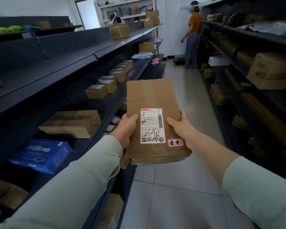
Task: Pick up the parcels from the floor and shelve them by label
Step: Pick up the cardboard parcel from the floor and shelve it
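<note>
parcel (153, 103) label-up for reading | left hand (125, 128) + right hand (182, 128) clamped on its side edges | shelf (69, 76) pending

Person in orange top (194, 22) and blue jeans by the far white wall (172, 30)

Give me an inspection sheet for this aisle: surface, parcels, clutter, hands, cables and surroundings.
Surface: light tiled floor between two shelving runs.
Job's things: one brown parcel held above the aisle, with its printed label and red-bordered sticker facing up.
Clutter: blue box among brown cartons on the left shelving.
Grippers: left hand grips the parcel's left edge, right hand its right edge, thumbs on top.
Cables: nothing seen.
Surroundings: right shelving also stocked; a person stands at the far end.
</note>
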